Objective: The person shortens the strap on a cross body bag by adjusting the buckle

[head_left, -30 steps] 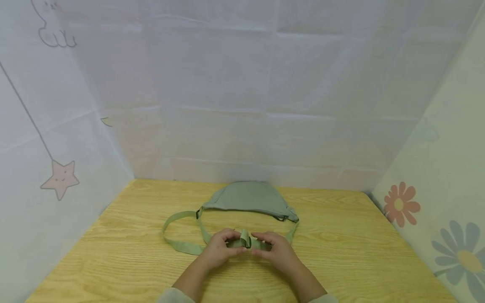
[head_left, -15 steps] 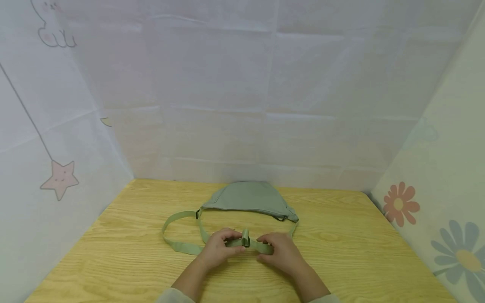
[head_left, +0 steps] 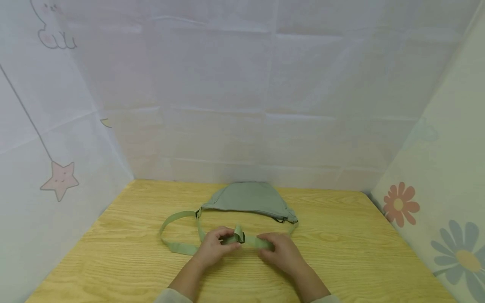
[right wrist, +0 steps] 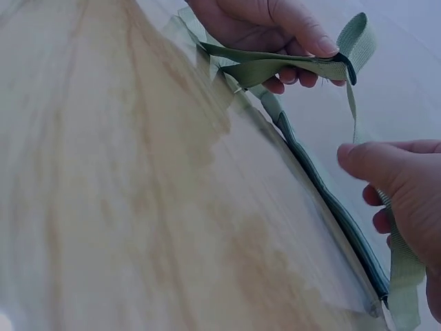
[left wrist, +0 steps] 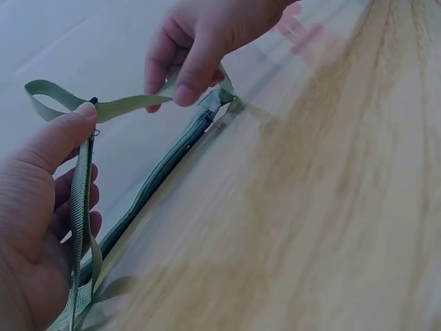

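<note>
The left hand [head_left: 211, 249] pinches a pale green strap [head_left: 251, 241] at its dark buckle [head_left: 243, 238], where a short fold of webbing stands up. The right hand [head_left: 283, 253], just beside it, pinches the same strap, the stretch between them held above the wooden table [head_left: 125, 252]. The strap's grey-green bag [head_left: 248, 197] lies beyond both hands, near the table's far edge; a strap loop [head_left: 163, 229] lies left of them.

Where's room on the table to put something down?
The table has bare room between the right hand and the red flower, and between the strap and the pink star. It's crowded in the middle, where the bag lies and the left hand and right hand hold the strap.
</note>
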Demonstrator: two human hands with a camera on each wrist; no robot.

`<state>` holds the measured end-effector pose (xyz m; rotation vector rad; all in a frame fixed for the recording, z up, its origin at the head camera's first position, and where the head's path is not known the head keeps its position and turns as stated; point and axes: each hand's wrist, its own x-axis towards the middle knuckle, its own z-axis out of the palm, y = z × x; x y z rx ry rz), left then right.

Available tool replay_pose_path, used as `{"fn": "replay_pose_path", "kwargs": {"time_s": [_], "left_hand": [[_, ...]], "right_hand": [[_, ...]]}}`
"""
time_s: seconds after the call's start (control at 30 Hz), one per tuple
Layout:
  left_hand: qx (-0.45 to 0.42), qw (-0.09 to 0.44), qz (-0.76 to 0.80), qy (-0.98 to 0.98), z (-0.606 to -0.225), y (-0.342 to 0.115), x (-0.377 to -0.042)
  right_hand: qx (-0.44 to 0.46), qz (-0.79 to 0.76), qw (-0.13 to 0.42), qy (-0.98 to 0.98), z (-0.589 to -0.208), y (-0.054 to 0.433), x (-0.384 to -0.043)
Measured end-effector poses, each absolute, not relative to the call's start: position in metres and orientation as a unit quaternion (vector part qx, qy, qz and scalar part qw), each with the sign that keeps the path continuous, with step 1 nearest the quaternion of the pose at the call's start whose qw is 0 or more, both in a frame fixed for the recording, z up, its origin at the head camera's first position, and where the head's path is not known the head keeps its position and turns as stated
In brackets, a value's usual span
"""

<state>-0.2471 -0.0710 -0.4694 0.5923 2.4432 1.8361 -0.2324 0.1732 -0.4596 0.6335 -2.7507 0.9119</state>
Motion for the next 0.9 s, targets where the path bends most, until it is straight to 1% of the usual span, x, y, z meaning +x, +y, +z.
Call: {"fn": "replay_pose_path", "kwargs": {"time_s": [0.3, 0.57, 0.9], "left_hand": [[0.199, 0.015, 0.602, 0.773, -0.467, -0.071, -0.245], [0.216, 0.018, 0.608, 0.764, -0.467, -0.070, -0.244], [0.221, 0.018, 0.602, 0.767, -0.467, -0.066, -0.242]], "right_hand": [[0.200, 0.402, 0.064, -0.891, -0.454, 0.170, -0.229], [0.205, 0.420, 0.052, -0.882, -0.451, 0.166, -0.228], [0.233, 0.424, 0.054, -0.873, -0.453, 0.161, -0.227]]}}
